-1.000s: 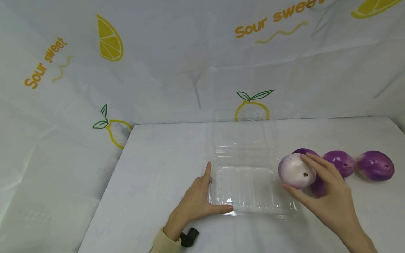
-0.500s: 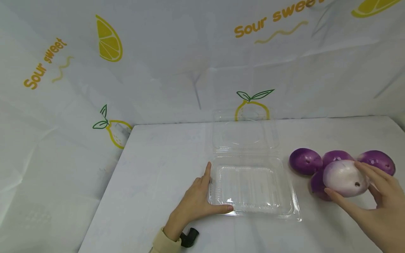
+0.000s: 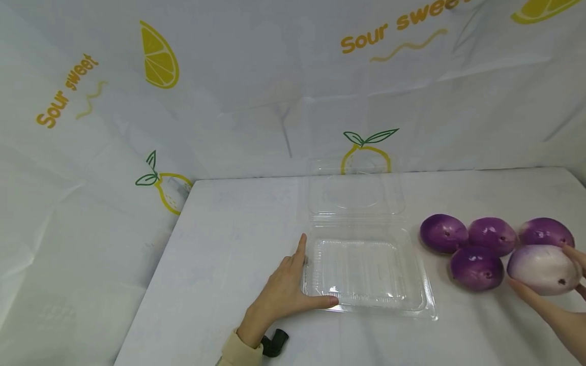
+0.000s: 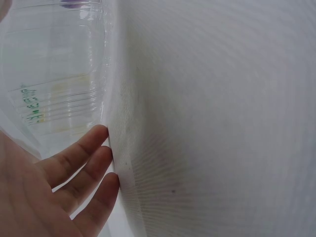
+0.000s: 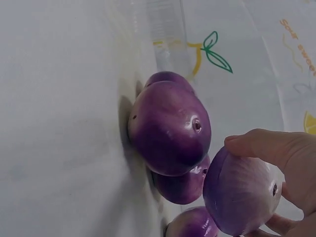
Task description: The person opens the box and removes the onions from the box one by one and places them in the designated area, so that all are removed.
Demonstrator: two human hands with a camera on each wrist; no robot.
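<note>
A pale purple-and-white oval fruit (image 3: 542,270) is gripped between the thumb and fingers of my right hand (image 3: 563,320) at the right of the head view. Beside it are several darker purple fruits of the same shape, among them the front one (image 3: 477,268), close to its left side. The right wrist view shows the pale fruit (image 5: 239,195) held at its sides, small dark hole toward the palm. My left hand (image 3: 286,284) lies with fingers extended along the left side of a clear plastic clamshell box (image 3: 366,308), thumb on its front rim. The box's base holds nothing.
The box's clear lid (image 3: 354,193) is folded back toward the rear cloth. A black curved object (image 3: 276,343) lies near my left wrist. White printed cloth (image 3: 238,101) hangs behind the white table (image 3: 215,244).
My right hand has carried the pale fruit rightward from beside the box, past the front dark fruit, and lower at the right end of the group. My left hand stays in place.
</note>
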